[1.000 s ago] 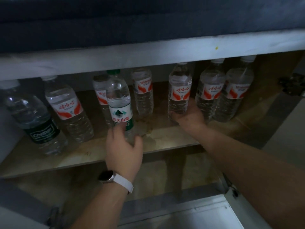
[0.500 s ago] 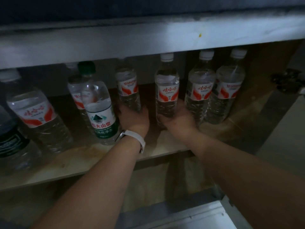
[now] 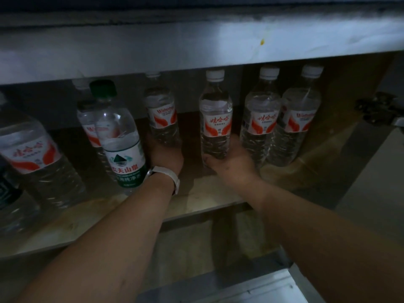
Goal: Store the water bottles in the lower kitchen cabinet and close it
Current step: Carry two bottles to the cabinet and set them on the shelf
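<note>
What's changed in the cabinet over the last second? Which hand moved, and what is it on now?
The left hand let go of the green-label bottle and reached deeper, to the right, taking hold of the rear red-label bottle at its base. Unchanged: the right hand grips the middle red-label bottle low down; the green-label bottle stands upright on the shelf.

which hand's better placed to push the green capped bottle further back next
Left. The left hand grips a red-label bottle right beside the green-capped bottle; the right hand holds a white-capped bottle farther right.
</note>
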`<state>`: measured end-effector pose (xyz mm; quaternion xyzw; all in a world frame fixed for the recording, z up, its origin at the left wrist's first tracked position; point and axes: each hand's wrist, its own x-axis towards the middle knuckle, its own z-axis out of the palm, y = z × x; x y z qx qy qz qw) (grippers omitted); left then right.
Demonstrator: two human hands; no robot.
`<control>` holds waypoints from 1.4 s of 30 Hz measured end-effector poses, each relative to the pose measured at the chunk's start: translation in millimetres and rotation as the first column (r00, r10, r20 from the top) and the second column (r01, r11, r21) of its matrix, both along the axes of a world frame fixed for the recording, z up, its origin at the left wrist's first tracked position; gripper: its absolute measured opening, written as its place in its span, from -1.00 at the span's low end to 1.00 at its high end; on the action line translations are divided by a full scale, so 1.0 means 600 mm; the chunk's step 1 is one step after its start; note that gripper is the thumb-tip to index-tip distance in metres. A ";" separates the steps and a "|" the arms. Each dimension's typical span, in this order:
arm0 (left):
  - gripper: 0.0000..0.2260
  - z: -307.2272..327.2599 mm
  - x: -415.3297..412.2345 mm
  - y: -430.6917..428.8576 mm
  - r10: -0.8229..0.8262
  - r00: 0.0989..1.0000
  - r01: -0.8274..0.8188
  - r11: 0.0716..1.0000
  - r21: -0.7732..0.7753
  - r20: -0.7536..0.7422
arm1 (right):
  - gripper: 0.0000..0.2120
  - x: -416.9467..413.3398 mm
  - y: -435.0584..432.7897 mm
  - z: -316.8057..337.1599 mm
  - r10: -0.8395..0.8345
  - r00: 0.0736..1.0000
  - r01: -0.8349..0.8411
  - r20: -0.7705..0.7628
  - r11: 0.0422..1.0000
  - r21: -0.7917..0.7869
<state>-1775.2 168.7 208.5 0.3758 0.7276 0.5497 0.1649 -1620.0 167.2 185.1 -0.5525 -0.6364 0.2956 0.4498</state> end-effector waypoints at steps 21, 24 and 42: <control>-0.55 -0.016 0.017 -0.111 -0.224 0.974 0.223 0.975 -0.021 -0.034 | -0.54 0.004 -0.016 0.011 0.019 1.000 -0.019 0.019 0.999 -0.027; -0.53 -0.016 0.010 -0.123 -0.266 0.963 0.264 0.963 -0.046 -0.040 | -0.57 0.007 -0.029 0.011 0.021 0.999 -0.020 0.033 1.000 -0.017; -0.59 -0.021 0.016 -0.104 -0.280 0.950 0.272 0.960 -0.073 -0.142 | -0.58 0.017 -0.033 0.017 0.052 0.995 -0.052 0.085 0.999 -0.011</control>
